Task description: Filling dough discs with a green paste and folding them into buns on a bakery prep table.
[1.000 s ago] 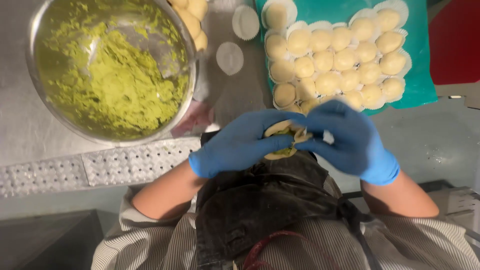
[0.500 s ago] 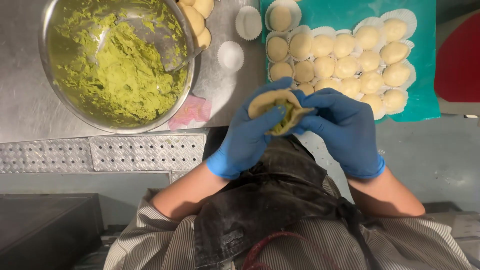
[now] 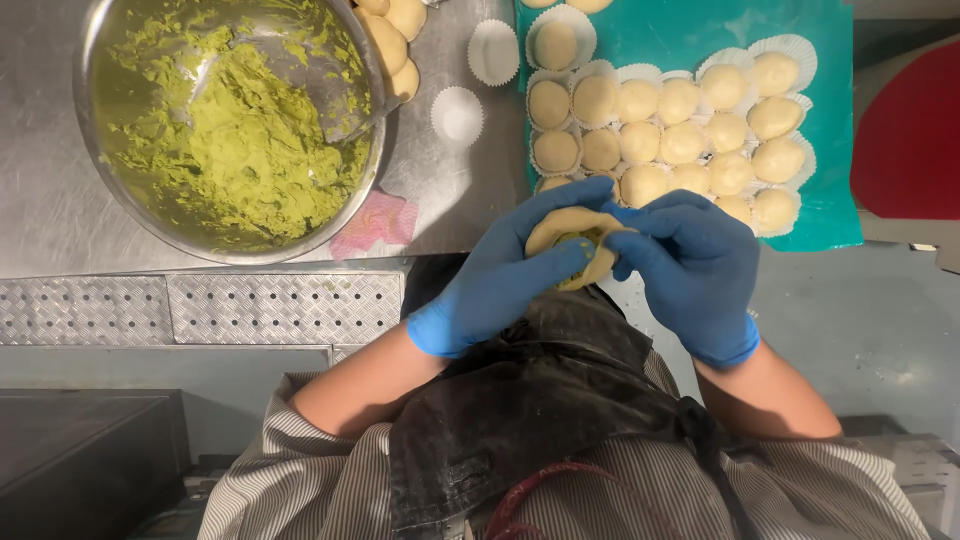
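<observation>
I see both hands in blue gloves meeting at the centre of the frame. My left hand (image 3: 500, 285) cups a round of pale dough (image 3: 572, 240) from below and behind, fingers curled around its edge; my right hand (image 3: 690, 265) closes on the dough's other side, thumb and fingertips pinching the rim inward. A spot of green filling shows at the dough's middle, not fully covered.

The dough looks soft, light and easily dented, I judge, and slightly tacky against the gloves. It is best held loosely in the cupped palm and worked only at the thin rim, since pressure on the middle could push the filling out.

Just above the hands, in the upper right, a teal tray (image 3: 830, 150) carries rows of finished dough balls (image 3: 680, 140) in white paper cups. Two empty paper cups (image 3: 458, 115) sit on the steel tabletop (image 3: 40, 215) just left of the tray. In the upper left stands a large metal bowl (image 3: 100, 170) smeared with green paste (image 3: 250, 150), a few plain dough pieces (image 3: 392, 30) at its upper right rim. A pink cloth (image 3: 372, 222) lies below the bowl.
</observation>
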